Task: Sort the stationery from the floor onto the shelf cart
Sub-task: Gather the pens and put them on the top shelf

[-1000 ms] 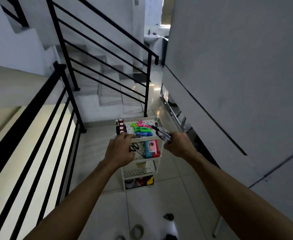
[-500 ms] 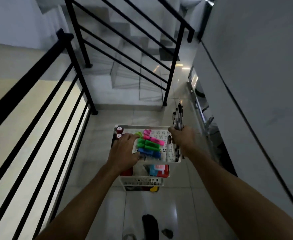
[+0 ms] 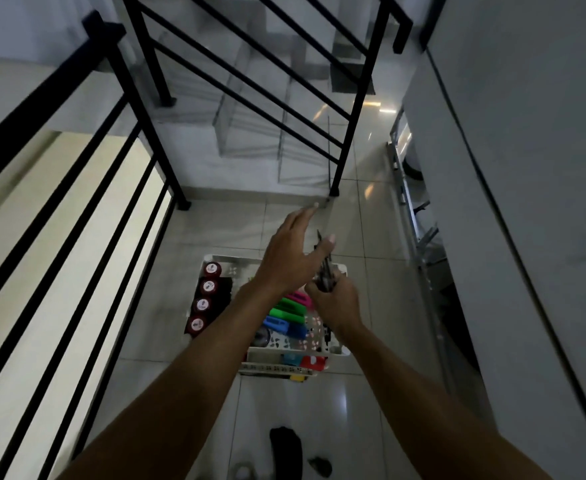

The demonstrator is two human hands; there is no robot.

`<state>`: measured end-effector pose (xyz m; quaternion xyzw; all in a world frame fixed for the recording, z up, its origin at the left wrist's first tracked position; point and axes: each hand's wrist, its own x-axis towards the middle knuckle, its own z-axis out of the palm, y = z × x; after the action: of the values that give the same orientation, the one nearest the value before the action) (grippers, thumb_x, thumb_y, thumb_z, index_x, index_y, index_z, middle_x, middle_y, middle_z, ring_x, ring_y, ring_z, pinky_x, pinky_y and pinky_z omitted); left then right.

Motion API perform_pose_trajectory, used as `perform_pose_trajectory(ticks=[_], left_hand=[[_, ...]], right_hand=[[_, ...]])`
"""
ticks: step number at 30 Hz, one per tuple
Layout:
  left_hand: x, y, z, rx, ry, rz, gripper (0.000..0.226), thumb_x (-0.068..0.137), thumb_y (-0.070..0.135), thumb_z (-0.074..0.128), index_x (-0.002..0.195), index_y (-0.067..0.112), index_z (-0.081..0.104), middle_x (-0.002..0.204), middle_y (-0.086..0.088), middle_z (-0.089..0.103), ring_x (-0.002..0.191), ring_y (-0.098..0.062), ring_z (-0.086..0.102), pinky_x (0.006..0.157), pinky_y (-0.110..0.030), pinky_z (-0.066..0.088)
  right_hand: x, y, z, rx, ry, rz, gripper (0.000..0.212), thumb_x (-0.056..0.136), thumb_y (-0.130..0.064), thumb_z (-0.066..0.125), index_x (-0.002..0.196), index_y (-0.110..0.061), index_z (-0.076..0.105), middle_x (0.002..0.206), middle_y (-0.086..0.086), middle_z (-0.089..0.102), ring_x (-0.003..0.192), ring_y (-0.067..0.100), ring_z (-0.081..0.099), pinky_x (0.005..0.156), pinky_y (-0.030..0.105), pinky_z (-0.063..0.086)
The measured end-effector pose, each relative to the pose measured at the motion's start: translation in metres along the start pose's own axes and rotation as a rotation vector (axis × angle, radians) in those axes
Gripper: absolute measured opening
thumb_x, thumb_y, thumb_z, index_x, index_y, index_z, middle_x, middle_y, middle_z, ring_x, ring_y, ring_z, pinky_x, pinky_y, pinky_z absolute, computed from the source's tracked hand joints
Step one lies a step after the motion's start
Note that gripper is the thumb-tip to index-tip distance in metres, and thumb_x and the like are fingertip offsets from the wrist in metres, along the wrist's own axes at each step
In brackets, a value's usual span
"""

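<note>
On a glossy tiled floor (image 3: 187, 382) beside black stair railings (image 3: 236, 88), a white cart (image 3: 322, 346) at frame centre holds four red-capped tubes (image 3: 205, 296), the left hand (image 3: 289, 258) spread, the right hand (image 3: 336, 299) gripping dark pens (image 3: 326, 271).

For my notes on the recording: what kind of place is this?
Probably a stair landing inside a house: black stair railing, tiled steps, glossy floor tiles around the shelf cart.

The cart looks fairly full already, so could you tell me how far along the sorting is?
Done: markers and red-capped tubes sit on the cart top tier. In hand: the right hand grips dark pens, the open left hand reaching for them. Left: dark items on the floor.
</note>
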<state>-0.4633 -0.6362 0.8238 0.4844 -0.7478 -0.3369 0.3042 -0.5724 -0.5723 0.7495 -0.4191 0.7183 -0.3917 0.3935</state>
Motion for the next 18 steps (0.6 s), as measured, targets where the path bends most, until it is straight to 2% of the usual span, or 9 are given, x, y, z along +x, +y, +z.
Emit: perform_pose_trajectory(ticks=[2, 5, 9, 12, 15, 17, 18], left_hand=[[0.01, 0.008, 0.006, -0.04, -0.011, 0.023, 0.053, 0.097, 0.046, 0.047, 0.144, 0.023, 0.039, 0.145, 0.001, 0.044, 0.13, -0.013, 0.043, 0.107, -0.04, 0.039], [0.01, 0.008, 0.013, -0.075, -0.017, 0.036, 0.044, 0.099, 0.041, 0.044, 0.138, 0.02, 0.048, 0.137, 0.0, 0.054, 0.122, -0.011, 0.051, 0.102, -0.04, 0.045], [0.0, 0.002, 0.028, -0.02, -0.072, 0.118, 0.041, 0.101, 0.038, 0.043, 0.135, 0.017, 0.051, 0.134, -0.003, 0.057, 0.12, -0.012, 0.054, 0.101, -0.037, 0.046], [-0.008, -0.002, 0.045, 0.022, -0.201, 0.087, 0.046, 0.101, 0.038, 0.043, 0.141, 0.017, 0.043, 0.142, -0.005, 0.048, 0.127, -0.017, 0.048, 0.106, -0.042, 0.042], [-0.017, -0.008, 0.056, -0.017, -0.282, 0.006, 0.063, 0.096, 0.049, 0.048, 0.149, 0.022, 0.027, 0.152, -0.002, 0.032, 0.134, -0.018, 0.04, 0.109, -0.044, 0.038], [-0.02, -0.009, 0.055, -0.106, -0.246, 0.004, 0.077, 0.088, 0.06, 0.052, 0.149, 0.026, 0.021, 0.153, -0.001, 0.029, 0.134, -0.017, 0.039, 0.105, -0.035, 0.039], [-0.022, -0.009, 0.051, -0.17, -0.177, 0.03, 0.077, 0.087, 0.061, 0.051, 0.149, 0.025, 0.021, 0.151, -0.002, 0.032, 0.132, -0.014, 0.04, 0.103, -0.027, 0.039]], right_hand=[[0.0, -0.002, 0.001, 0.017, -0.019, -0.055, 0.011, 0.085, -0.012, 0.068, 0.077, -0.012, 0.06, 0.065, 0.006, 0.061, 0.051, 0.005, 0.053, 0.049, 0.019, 0.045], [0.003, -0.007, 0.002, 0.073, 0.041, -0.135, 0.02, 0.084, -0.011, 0.07, 0.077, -0.026, 0.06, 0.066, -0.005, 0.063, 0.055, -0.002, 0.058, 0.05, 0.012, 0.045], [0.004, 0.007, 0.01, 0.149, 0.169, -0.157, 0.022, 0.084, -0.007, 0.07, 0.081, -0.026, 0.061, 0.069, -0.005, 0.066, 0.06, 0.002, 0.063, 0.05, 0.012, 0.047], [0.003, 0.026, 0.019, 0.075, 0.279, -0.125, 0.027, 0.091, -0.012, 0.065, 0.075, -0.032, 0.055, 0.066, -0.007, 0.064, 0.06, 0.006, 0.063, 0.048, 0.014, 0.049], [-0.001, 0.039, 0.022, 0.058, 0.306, -0.14, 0.028, 0.094, -0.018, 0.06, 0.074, -0.036, 0.051, 0.064, -0.011, 0.062, 0.057, 0.003, 0.063, 0.046, 0.014, 0.047], [-0.004, 0.035, 0.021, 0.119, 0.314, -0.192, 0.021, 0.094, -0.035, 0.052, 0.073, -0.034, 0.052, 0.062, -0.009, 0.061, 0.053, 0.003, 0.061, 0.044, 0.014, 0.044], [-0.002, 0.032, 0.02, 0.135, 0.332, -0.246, 0.02, 0.092, -0.041, 0.049, 0.074, -0.033, 0.052, 0.063, -0.008, 0.061, 0.054, 0.005, 0.06, 0.045, 0.014, 0.044]])
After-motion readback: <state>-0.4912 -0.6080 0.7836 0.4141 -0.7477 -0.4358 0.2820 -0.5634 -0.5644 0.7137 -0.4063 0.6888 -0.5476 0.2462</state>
